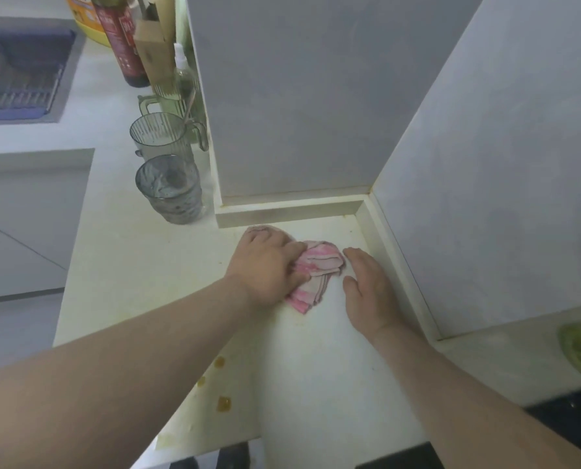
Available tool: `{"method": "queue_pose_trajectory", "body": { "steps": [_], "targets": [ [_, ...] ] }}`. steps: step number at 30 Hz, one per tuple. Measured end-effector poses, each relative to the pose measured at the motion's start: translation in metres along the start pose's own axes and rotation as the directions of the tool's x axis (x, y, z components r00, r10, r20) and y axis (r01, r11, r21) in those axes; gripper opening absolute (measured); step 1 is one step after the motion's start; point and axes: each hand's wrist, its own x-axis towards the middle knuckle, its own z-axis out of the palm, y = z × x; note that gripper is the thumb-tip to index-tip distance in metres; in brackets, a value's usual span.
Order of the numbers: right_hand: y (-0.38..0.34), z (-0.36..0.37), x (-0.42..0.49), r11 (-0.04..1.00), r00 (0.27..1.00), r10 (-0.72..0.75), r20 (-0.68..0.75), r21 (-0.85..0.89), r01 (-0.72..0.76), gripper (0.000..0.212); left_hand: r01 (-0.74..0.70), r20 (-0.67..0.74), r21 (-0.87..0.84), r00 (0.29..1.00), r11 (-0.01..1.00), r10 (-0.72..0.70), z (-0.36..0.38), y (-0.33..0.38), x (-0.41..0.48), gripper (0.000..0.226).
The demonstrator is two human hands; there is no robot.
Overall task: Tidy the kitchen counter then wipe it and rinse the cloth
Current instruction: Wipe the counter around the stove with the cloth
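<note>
The left hand (265, 265) grips the bunched pink cloth (323, 265), fingers curled over it, at the far corner of the white desk (316, 367). The right hand (367, 286) lies flat and empty just beside the cloth. A grey glass (169, 189) stands further left.

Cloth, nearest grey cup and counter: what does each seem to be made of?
The cloth is soft woven fabric, pink-and-white striped; it folds and bunches under the left hand. The nearest grey cup is see-through and ribbed: tinted glass or clear plastic, which one I cannot tell. The counter looks like smooth matte white stone or composite, yellow-stained.
</note>
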Motion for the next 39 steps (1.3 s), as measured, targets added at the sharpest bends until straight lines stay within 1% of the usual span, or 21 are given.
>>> {"method": "queue_pose_trajectory", "body": {
  "steps": [3, 7, 10, 14, 19, 22, 24, 27, 29, 34, 37, 38, 39],
  "targets": [
    [0.003, 0.0, 0.0, 0.999, 1.0, -0.025, 0.011, -0.031, 0.025, 0.051, 0.01, -0.057, -0.032, 0.998, 0.999, -0.012, 0.002, 0.005, -0.02, 0.06],
    [0.003, -0.001, 0.0, 0.997, 0.999, -0.041, 0.007, -0.058, 0.041, 0.046, -0.058, -0.137, -0.025, 0.989, 0.998, 0.054, 0.009, 0.009, -0.054, 0.055],
    [0.001, -0.002, 0.0, 0.996, 0.999, -0.043, 0.015, -0.078, 0.044, 0.053, -0.096, -0.146, -0.042, 0.985, 0.995, 0.089, 0.018, 0.008, -0.075, 0.059],
    [-0.001, -0.001, 0.0, 0.987, 0.998, -0.062, 0.009, -0.147, 0.062, 0.042, -0.1, -0.142, -0.061, 0.986, 0.993, 0.091, 0.018, 0.004, -0.071, 0.063],
    [0.001, 0.002, 0.003, 0.98, 0.998, -0.064, 0.008, -0.186, 0.065, 0.04, -0.035, -0.163, -0.12, 0.986, 0.992, 0.015, 0.015, -0.005, -0.044, 0.064],
    [0.001, 0.006, 0.005, 0.972, 0.998, -0.07, -0.002, -0.227, 0.067, 0.039, 0.055, -0.172, -0.146, 0.982, 0.988, -0.08, 0.006, -0.017, -0.019, 0.06],
    [-0.001, 0.007, 0.004, 0.967, 0.998, -0.06, -0.016, -0.25, 0.054, 0.04, 0.121, -0.145, -0.169, 0.979, 0.978, -0.146, -0.002, -0.025, -0.004, 0.055],
    [-0.004, 0.007, 0.004, 0.967, 0.999, -0.043, -0.033, -0.253, 0.033, 0.045, 0.131, -0.148, -0.155, 0.977, 0.979, -0.154, -0.001, -0.032, -0.001, 0.053],
    [-0.006, 0.006, 0.003, 0.967, 0.999, -0.025, -0.025, -0.252, 0.017, 0.047, 0.13, -0.178, -0.165, 0.971, 0.978, -0.16, 0.001, -0.032, -0.011, 0.051],
    [-0.012, 0.003, -0.001, 0.973, 1.0, -0.011, -0.012, -0.229, 0.008, 0.044, 0.16, -0.188, -0.149, 0.964, 0.976, -0.187, 0.003, -0.037, -0.052, 0.054],
    [-0.018, 0.006, -0.003, 0.948, 0.988, -0.138, -0.073, -0.298, 0.11, 0.046, 0.165, -0.222, -0.165, 0.955, 0.972, -0.199, 0.007, -0.039, -0.071, 0.055],
    [-0.022, 0.008, 0.0, 0.943, 0.981, -0.179, -0.08, -0.297, 0.148, 0.045, 0.168, -0.227, -0.171, 0.952, 0.971, -0.205, 0.007, -0.039, -0.073, 0.055],
    [-0.029, 0.009, 0.005, 0.944, 0.979, -0.198, -0.055, -0.279, 0.175, 0.044, 0.173, -0.224, -0.174, 0.952, 0.969, -0.21, 0.008, -0.039, -0.074, 0.055]
  ]
}}
